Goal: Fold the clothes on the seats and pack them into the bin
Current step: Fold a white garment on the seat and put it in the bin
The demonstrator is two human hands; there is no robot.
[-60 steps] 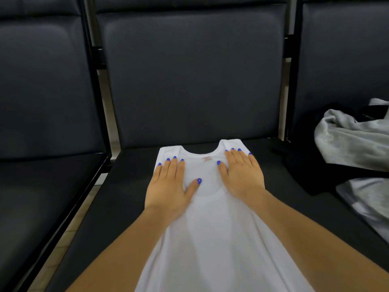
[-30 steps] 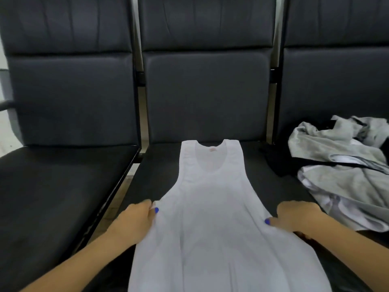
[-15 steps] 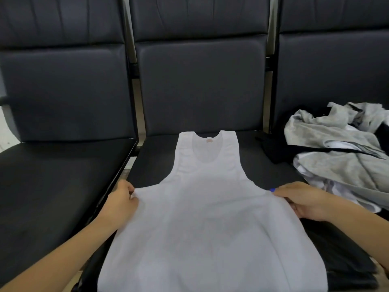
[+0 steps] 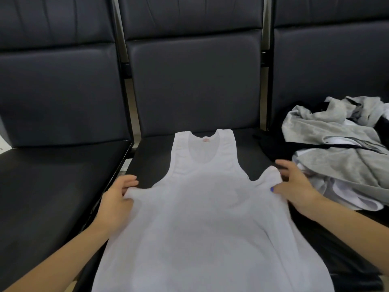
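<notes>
left hand [image 4: 117,199]: at the left edge of the middle seat [image 4: 153,157], fingers curled, pinching the white tank top [image 4: 202,218] at its left underarm corner; forearm runs in from the bottom-left corner of the view.
right hand [image 4: 294,186]: near the seat's right edge, thumb and fingers gripping the top's right underarm corner, cloth bunched up at the grip; upper fingers stretched out above the fabric.
hidden/unclear: left fingertips tucked under the cloth. Hem of the top cut off at the bottom of the view. Neck label too small to read. Bin not in view.
tank top: flat, front up, on the middle seat, straps and neckline toward the seat's back edge, body spread wide toward its front edge. Thin fabric, dark seat shows through faintly.
pile [image 4: 341,148]: grey, white and black clothes crumpled on the right seat [image 4: 328,60], just beside the right hand.
left seat [image 4: 52,175]: black cushion.
</notes>
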